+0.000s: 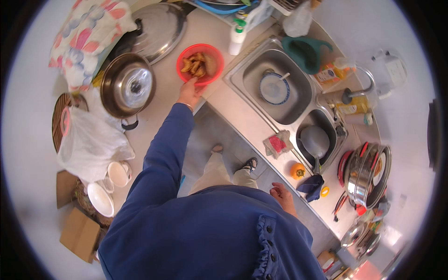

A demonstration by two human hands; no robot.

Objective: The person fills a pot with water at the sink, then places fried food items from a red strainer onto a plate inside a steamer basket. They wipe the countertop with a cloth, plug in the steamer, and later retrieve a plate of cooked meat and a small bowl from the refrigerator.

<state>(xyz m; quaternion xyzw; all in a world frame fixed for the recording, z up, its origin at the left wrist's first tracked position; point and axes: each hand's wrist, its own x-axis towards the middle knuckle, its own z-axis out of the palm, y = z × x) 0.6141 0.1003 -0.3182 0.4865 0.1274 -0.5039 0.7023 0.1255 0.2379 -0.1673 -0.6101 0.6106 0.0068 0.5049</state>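
My left hand (191, 91) grips the near rim of a red plastic bowl (218, 71) on the countertop corner. Inside the bowl lie several browned, fried-looking food pieces (196, 65). Just beyond the bowl stands a white pump bottle (237, 40) with a green top. My right hand (282, 197) hangs low beside the counter's front edge, its fingers partly curled and nothing visible in them. Nearest to it on the counter are a dark blue cloth item (311, 188) and an orange persimmon (297, 170).
A steel double sink (238, 75) holds a blue-rimmed bowl (274, 89) and a ladle-like pan (314, 140). Left of the red bowl stand a steel pot (108, 84) and a large lid (161, 31). A folded rag (278, 143) lies by the sink; steamer pots (360, 178) stand at right.
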